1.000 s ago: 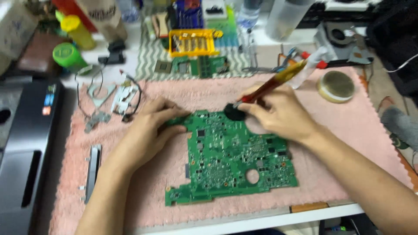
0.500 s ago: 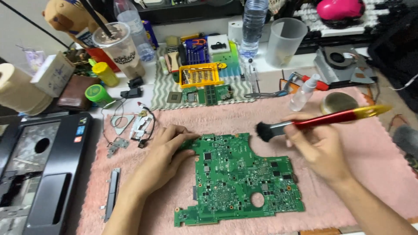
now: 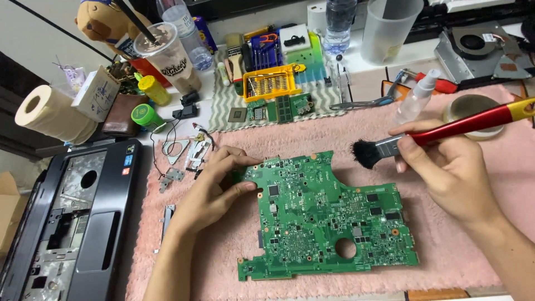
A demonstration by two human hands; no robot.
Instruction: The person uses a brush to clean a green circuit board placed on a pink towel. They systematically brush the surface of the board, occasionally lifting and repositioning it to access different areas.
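Green circuit board point(image 3: 323, 214), one only, lies flat on a pink towel point(image 3: 473, 245) spread over the desk point(image 3: 368, 75). One left hand point(image 3: 214, 187) pins the board's upper left corner, its fingers point(image 3: 245, 188) closed on the edge. One right hand point(image 3: 451, 173) holds a single red-handled brush point(image 3: 440, 134) level above the towel, fingers clamped round the handle, black bristles clear of the board. Beside the towel sit one opened laptop base point(image 3: 72, 223), one yellow bit tray point(image 3: 271, 82), one spray bottle point(image 3: 415, 100) and one paper roll point(image 3: 47, 117).

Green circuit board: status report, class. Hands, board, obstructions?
Left hand grips green circuit board top-left corner. Right hand holds red-handled black brush clear above it. No obstructions.
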